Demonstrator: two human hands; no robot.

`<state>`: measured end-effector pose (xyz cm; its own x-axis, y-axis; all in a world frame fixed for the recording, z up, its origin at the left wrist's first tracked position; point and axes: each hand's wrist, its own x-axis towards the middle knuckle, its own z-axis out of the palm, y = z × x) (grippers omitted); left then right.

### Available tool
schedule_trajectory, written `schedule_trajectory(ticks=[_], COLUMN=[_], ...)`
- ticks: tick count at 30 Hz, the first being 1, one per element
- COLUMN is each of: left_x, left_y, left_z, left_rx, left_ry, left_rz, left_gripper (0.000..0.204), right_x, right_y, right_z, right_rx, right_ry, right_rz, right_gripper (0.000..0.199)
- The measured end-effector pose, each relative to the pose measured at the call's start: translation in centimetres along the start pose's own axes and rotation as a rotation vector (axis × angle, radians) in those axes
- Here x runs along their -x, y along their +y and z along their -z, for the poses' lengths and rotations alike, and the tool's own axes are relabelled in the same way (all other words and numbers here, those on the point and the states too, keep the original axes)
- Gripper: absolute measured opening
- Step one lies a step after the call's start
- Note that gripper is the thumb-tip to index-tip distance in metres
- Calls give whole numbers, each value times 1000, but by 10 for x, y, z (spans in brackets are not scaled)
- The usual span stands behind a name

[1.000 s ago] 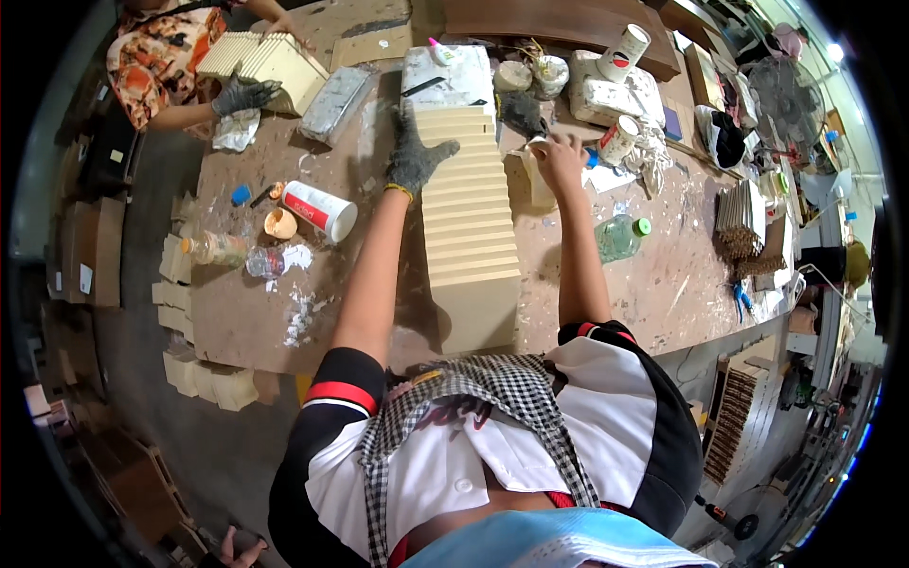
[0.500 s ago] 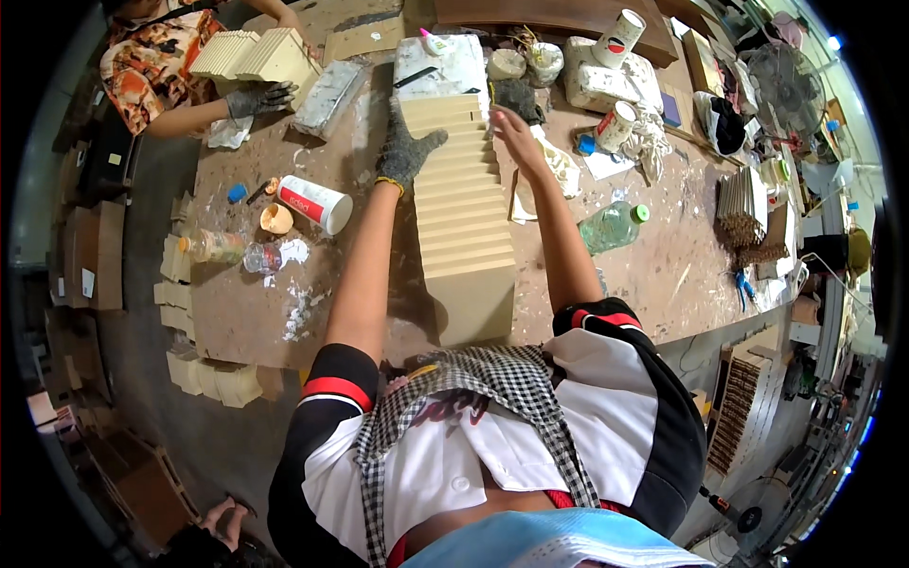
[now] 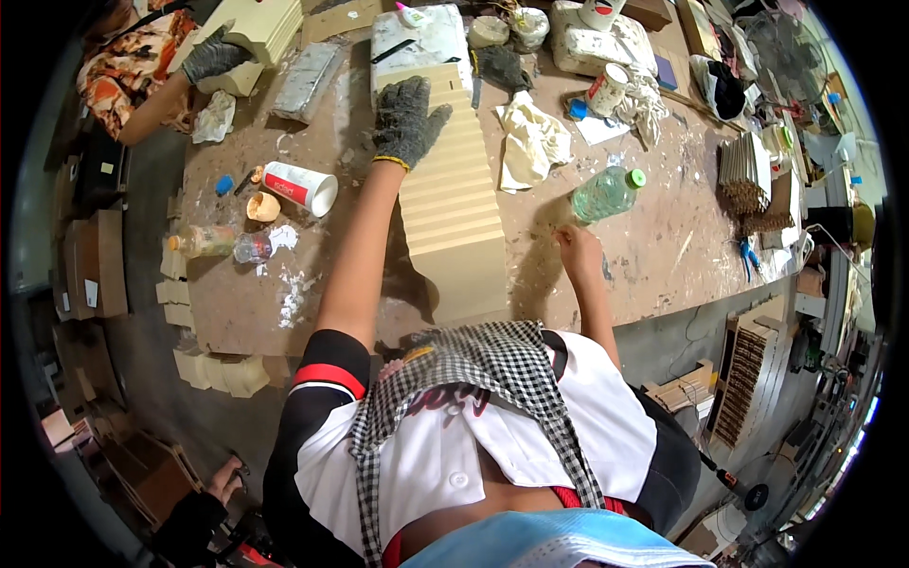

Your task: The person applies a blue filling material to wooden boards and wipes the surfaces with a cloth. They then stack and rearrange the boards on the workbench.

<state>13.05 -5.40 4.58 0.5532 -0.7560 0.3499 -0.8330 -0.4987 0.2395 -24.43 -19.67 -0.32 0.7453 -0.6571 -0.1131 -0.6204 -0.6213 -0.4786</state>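
Observation:
A long fanned stack of tan boards (image 3: 459, 213) lies on the worktable before me, its stepped edges running away from my body. My left hand (image 3: 409, 123), in a dark grey knit glove, rests flat on the stack's far part with the thumb spread. My bare right hand (image 3: 578, 251) is off the stack, to its right, just below a green-capped clear bottle (image 3: 606, 194). Its fingers are curled in, and nothing shows in them. The stack's far end meets a white paint-smeared block (image 3: 421, 47) with a dark blade-like strip (image 3: 393, 51) on it.
Left of the stack lie a tipped paper cup (image 3: 300, 187), a small orange cup (image 3: 262, 206) and plastic bottles (image 3: 204, 240). A cream cloth (image 3: 532, 142) lies to the right. At the far left, a co-worker's gloved hand (image 3: 220, 57) rests on other tan boards (image 3: 260, 28).
My right hand has left the stack's far right side and come back toward me, its fingers curling. My left hand has shifted from the left edge onto the top. The co-worker's boards have turned.

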Motion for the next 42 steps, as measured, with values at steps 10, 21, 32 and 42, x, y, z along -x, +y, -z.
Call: schedule_trajectory(ticks=[10, 21, 32, 42], left_x=[1, 335, 322, 331], left_y=[-18, -20, 10, 21], left_z=[14, -75, -30, -41], left_rx=[95, 1228, 1911, 2721], left_ry=[-217, -125, -45, 328], left_rz=[-55, 458, 822, 801], left_gripper=[67, 66, 62, 63], right_x=[27, 21, 35, 51], right_y=[-47, -106, -173, -150], right_z=[-22, -55, -32, -47], right_rx=[-667, -953, -472, -399], right_ry=[-164, -322, -78, -439], right_rz=[112, 330, 686, 516], right_gripper=[50, 116, 103, 120])
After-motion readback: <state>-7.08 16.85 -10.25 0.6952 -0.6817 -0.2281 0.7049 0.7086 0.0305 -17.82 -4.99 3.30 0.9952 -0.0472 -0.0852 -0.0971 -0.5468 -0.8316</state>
